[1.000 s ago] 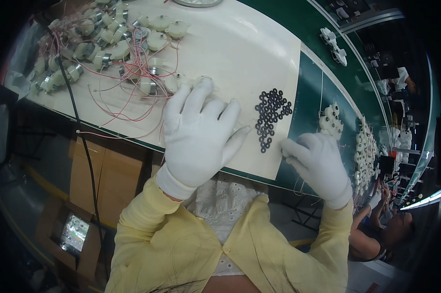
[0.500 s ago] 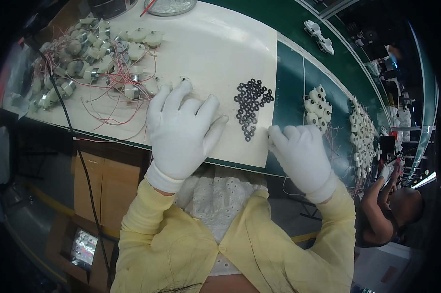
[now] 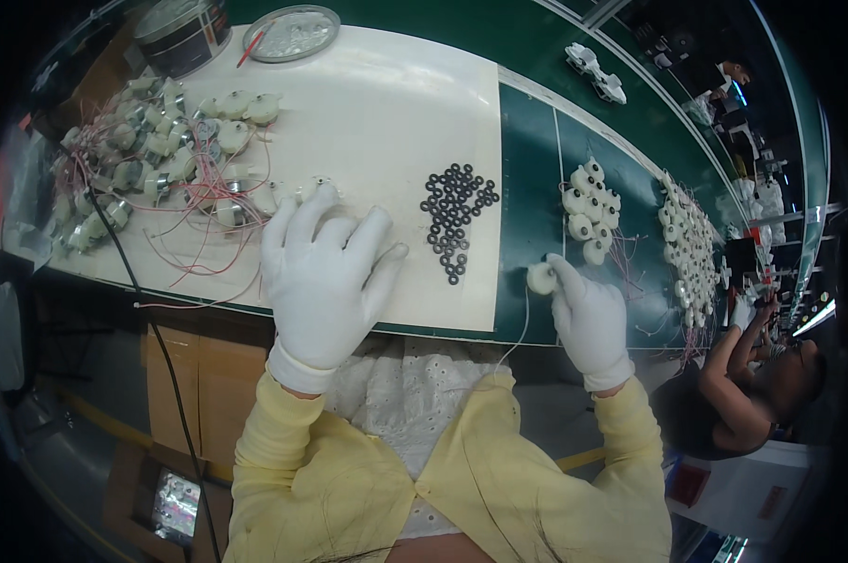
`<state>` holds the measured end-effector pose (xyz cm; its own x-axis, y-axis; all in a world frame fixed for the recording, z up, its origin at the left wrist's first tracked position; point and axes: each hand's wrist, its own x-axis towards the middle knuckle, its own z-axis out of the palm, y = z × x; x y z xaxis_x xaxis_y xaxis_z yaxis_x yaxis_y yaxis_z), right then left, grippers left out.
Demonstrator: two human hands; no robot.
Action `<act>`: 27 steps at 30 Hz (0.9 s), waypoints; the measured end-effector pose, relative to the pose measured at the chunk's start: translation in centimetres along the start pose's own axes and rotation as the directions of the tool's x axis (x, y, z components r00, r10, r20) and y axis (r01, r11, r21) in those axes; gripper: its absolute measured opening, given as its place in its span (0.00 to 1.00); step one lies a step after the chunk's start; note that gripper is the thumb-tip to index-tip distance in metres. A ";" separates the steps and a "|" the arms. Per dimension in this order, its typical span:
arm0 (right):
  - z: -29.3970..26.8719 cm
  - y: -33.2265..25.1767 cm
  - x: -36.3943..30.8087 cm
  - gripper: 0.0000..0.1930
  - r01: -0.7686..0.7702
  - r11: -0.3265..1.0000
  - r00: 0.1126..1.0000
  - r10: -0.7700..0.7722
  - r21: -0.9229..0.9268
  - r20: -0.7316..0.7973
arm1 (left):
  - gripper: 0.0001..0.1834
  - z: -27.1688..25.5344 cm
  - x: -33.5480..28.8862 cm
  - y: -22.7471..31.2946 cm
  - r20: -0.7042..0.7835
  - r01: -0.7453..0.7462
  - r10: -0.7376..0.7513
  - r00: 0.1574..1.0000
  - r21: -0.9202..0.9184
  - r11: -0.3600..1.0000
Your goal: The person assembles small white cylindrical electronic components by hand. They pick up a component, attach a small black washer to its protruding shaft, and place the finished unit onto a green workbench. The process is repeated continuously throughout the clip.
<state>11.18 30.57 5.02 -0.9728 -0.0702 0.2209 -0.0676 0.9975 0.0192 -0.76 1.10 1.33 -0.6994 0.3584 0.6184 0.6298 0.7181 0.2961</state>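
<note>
Our right hand point(image 3: 588, 314) pinches one small white motor point(image 3: 540, 278) at centre-right, beside finished motors point(image 3: 588, 211). Our left hand point(image 3: 325, 272) lies spread, empty, near the black washers point(image 3: 455, 218). Many wired motors point(image 3: 152, 169) wait upper left.

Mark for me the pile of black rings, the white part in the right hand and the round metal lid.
black rings point(image 3: 455, 218), head view, middle of pile
white part point(image 3: 540, 278), head view, its round face
metal lid point(image 3: 291, 33), head view, its centre
</note>
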 end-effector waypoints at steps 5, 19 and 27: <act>-2.7 0.6 -0.3 0.14 -0.145 0.981 0.989 0.141 0.130 0.043 | 0.16 0.1 -0.1 0.1 0.014 0.002 -0.002 1.000 0.007 1.000; -0.1 -2.5 4.2 0.50 0.258 0.965 0.966 -0.259 0.051 0.008 | 0.16 0.0 0.3 0.3 0.031 -0.024 0.023 0.999 0.034 0.999; -4.6 1.5 5.2 0.59 0.264 0.926 0.941 -0.185 0.270 -0.285 | 0.16 0.2 -0.1 0.0 0.029 -0.026 0.024 0.999 0.046 0.999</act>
<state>7.00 31.67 10.70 -0.8393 -0.2516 0.4819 -0.3793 0.9060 -0.1877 -0.74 1.13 1.13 -0.6933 0.3926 0.6044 0.6311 0.7356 0.2461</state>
